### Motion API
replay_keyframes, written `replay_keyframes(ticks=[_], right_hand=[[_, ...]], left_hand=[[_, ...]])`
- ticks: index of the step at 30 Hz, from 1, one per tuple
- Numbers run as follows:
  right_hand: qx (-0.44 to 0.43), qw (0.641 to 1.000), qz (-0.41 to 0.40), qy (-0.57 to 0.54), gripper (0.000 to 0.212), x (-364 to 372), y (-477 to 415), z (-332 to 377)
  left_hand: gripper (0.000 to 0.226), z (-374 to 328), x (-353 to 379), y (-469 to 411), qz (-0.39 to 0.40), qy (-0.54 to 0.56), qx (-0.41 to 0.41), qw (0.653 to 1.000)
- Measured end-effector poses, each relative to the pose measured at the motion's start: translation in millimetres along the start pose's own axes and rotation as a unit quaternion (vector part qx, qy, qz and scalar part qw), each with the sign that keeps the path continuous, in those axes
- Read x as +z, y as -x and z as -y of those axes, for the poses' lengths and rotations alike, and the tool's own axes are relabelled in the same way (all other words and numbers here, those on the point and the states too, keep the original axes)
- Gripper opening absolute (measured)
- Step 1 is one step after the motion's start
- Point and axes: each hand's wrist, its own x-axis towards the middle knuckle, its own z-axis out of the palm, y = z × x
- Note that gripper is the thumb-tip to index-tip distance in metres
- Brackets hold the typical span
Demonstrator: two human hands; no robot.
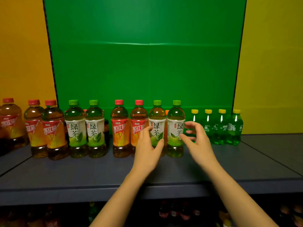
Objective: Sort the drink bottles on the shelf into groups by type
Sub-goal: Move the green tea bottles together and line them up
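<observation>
Bottles stand in a row on the grey shelf [98,174]. From the left: three red-capped iced tea bottles [52,128], two green-capped green tea bottles [85,126], two more red-capped iced tea bottles [120,128], two more green tea bottles [174,125], then several small green soda bottles with yellow caps [221,126]. My left hand [147,149] reaches at the left green tea bottle [157,117] of that pair, fingers spread around its lower part. My right hand [195,138] hovers open just right of the other one, fingertips near its label.
Behind the row, a few darker bottles peek between the front ones. A green back panel [144,54] with orange and yellow panels beside it closes the shelf. The lower shelf [177,212] holds more bottles in shadow. The shelf's front strip is bare.
</observation>
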Motion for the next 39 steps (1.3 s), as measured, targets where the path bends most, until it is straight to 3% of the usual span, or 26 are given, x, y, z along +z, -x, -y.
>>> replay_keyframes(ticks=[5,14,19,26,32,35,39], right_hand=[[0.051,0.999,0.010,0.017,0.062,12.3,-27.7,-28.0],[0.070,0.997,0.037,0.006,0.093,29.5,-48.3,-66.3],[0.092,0.993,0.070,0.013,0.076,29.8,-51.7,-74.6],[0.113,0.989,0.088,0.035,0.062,16.4,-59.0,-79.3],[0.166,0.980,0.096,-0.047,0.060,8.9,-59.5,-83.3],[0.181,0.973,0.097,-0.109,0.059,7.9,-56.2,-80.9],[0.188,0.965,0.096,-0.156,0.057,8.8,-54.1,-79.2]], left_hand=[[0.062,8.9,30.6,-18.3,-0.042,-0.037,-0.031,0.998],[0.077,13.6,67.9,-24.7,-0.116,-0.097,-0.054,0.987],[0.071,13.3,73.2,-35.4,-0.158,-0.079,-0.077,0.981],[0.074,19.6,67.9,-41.9,-0.135,-0.097,-0.080,0.983],[0.065,24.8,72.3,-50.9,-0.087,-0.041,-0.101,0.990],[0.067,25.0,75.1,-57.6,-0.049,0.038,-0.147,0.987],[0.069,29.1,75.3,-61.9,-0.027,0.054,-0.172,0.983]])
